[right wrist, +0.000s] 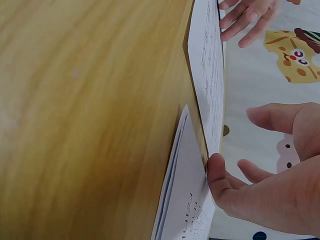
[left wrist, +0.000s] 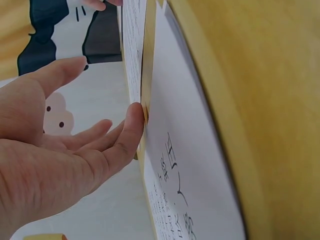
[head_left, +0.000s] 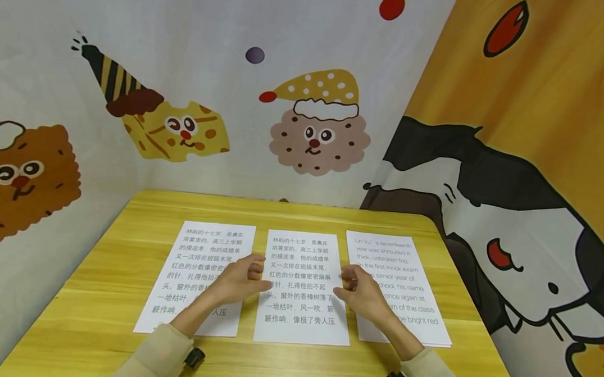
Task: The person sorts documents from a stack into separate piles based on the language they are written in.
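Note:
Three printed papers lie in a row. The middle sheet point(head_left: 299, 298) carries Chinese text and lies between my two hands. My left hand point(head_left: 237, 280), fingers loosely bent and thumb apart, is over the right side of the left paper point(head_left: 197, 262), also in Chinese. In the left wrist view its lowest finger point(left wrist: 132, 125) is right at the paper surface. My right hand point(head_left: 365, 292) mirrors it, over the left part of the English paper point(head_left: 397, 260). Low at the paper's edge in the right wrist view are its fingertips point(right wrist: 216, 167). Neither hand grips anything.
The papers lie on a yellow wood-grain table point(head_left: 100, 298). Behind it hangs a white cartoon-print curtain point(head_left: 212, 38), with an orange one point(head_left: 453, 94) at the right. In the right wrist view the English paper point(right wrist: 182, 200) shows layered sheet edges.

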`<state>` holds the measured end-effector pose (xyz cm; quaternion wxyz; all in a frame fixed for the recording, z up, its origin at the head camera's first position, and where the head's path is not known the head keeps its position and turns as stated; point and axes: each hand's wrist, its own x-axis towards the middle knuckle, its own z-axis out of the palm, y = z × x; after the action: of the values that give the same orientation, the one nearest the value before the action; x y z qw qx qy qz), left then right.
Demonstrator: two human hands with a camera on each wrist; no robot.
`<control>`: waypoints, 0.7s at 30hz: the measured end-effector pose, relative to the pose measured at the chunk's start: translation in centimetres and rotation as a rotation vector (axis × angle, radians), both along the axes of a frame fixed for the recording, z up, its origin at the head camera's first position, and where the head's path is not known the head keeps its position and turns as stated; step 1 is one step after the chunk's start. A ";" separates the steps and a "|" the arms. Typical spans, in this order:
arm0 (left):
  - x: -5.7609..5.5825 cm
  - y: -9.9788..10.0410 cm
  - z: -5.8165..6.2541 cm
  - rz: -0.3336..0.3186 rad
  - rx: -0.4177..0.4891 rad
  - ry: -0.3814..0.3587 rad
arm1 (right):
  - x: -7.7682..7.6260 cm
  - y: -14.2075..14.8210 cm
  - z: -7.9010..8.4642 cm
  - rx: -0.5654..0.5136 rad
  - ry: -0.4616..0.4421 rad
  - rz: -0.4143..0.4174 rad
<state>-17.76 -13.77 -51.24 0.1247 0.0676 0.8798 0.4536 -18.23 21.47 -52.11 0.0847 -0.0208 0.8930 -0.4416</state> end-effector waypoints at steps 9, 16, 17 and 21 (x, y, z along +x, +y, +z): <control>0.1 0.0 0.0 0.008 0.045 -0.023 | 0.0 -0.2 0.2 -0.038 -0.036 -0.028; 0.2 0.0 -0.2 0.014 0.067 -0.035 | 0.0 -0.3 0.6 -0.079 -0.069 -0.042; 0.2 0.0 -0.3 0.015 0.070 -0.038 | 0.0 -0.3 0.7 -0.088 -0.074 -0.042; 0.2 0.1 -0.2 0.007 0.081 -0.039 | 0.1 -0.3 0.9 -0.125 -0.094 -0.043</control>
<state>-17.53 -13.68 -51.42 0.1375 0.0608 0.8584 0.4904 -18.15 21.19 -51.21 0.1158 0.0137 0.8590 -0.4986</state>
